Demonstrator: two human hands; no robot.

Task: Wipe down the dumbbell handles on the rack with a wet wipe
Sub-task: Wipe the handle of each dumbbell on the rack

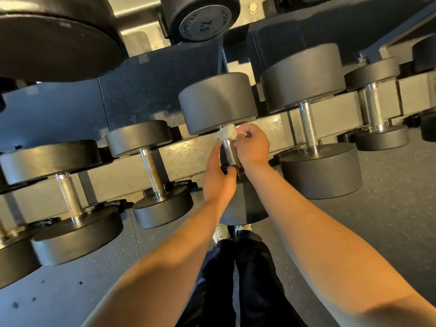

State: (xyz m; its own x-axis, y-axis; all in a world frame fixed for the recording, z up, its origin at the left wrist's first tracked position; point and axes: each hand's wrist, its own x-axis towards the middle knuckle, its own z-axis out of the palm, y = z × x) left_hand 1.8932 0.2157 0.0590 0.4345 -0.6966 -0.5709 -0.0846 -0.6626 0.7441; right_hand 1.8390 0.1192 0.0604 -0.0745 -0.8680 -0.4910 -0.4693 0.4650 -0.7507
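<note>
A black dumbbell (218, 102) lies on the lower rack shelf in the middle of the view, its knurled steel handle (229, 154) running toward me. My right hand (253, 147) pinches a crumpled white wet wipe (227, 133) against the far end of that handle, just under the far head. My left hand (218, 178) lies against the near end of the handle, fingers alongside the bar and thumb curled at its base. The near head of this dumbbell is mostly hidden behind my wrists.
More dumbbells lie on the same shelf: two to the left (151, 171) (68, 197) and two to the right (309, 128) (375, 107). An upper shelf carries large heads, one marked 7.5 (203, 24). The speckled rubber floor (389, 197) and my legs are below.
</note>
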